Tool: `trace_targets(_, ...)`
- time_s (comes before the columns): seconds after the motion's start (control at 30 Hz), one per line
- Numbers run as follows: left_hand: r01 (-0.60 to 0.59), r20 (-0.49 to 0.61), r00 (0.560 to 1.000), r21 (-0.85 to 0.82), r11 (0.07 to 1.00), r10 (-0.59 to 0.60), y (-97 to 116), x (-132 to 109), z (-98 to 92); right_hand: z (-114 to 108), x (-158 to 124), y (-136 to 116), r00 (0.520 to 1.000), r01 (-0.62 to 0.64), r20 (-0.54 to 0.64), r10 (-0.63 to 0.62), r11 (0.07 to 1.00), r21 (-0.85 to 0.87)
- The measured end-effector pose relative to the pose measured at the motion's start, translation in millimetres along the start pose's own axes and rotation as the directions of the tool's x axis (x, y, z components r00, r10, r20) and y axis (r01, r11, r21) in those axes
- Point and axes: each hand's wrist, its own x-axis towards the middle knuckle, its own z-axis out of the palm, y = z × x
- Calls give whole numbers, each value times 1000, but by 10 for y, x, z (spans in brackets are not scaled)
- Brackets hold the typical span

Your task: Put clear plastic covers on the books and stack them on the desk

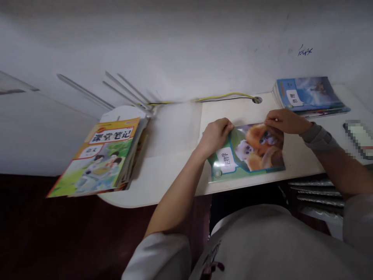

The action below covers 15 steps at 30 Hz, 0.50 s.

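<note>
A biology textbook with a green cover and a picture of golden monkeys is between my hands, over the front part of the white desk. My left hand is closed on its far left edge, thumb and fingers pinching the cover. At the far right edge, my right hand pinches the same book; a grey band circles that wrist. The book lies sideways to me, its title turned. Whether its underside touches the desk I cannot tell.
A stack of books with a yellow-green cover overhangs the desk's left end, in front of a white device with antennas. Blue physics books are stacked at the back right. A phone lies at right. A yellow cable runs along the wall.
</note>
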Motion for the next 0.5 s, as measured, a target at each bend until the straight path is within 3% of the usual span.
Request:
trace_targets(0.17, 45, 50, 998, -15, 999, -44, -132, 154, 21, 61, -24, 244, 988, -138, -72, 140, 990, 34)
trace_targets(0.27, 70, 139, 988, 9, 997, -71, -256, 307, 68, 183, 79, 416, 969, -226, -91, 231, 972, 65)
trace_targets(0.4, 105, 284, 947, 176, 979, -153, -389, 526, 246, 402, 240, 585, 942, -336, 9, 336, 942, -10)
trace_targets(0.5, 112, 317, 927, 274, 955, -200, -441, 599, 399, 526, 291, 639, 903, -410, 84, 420, 904, -119)
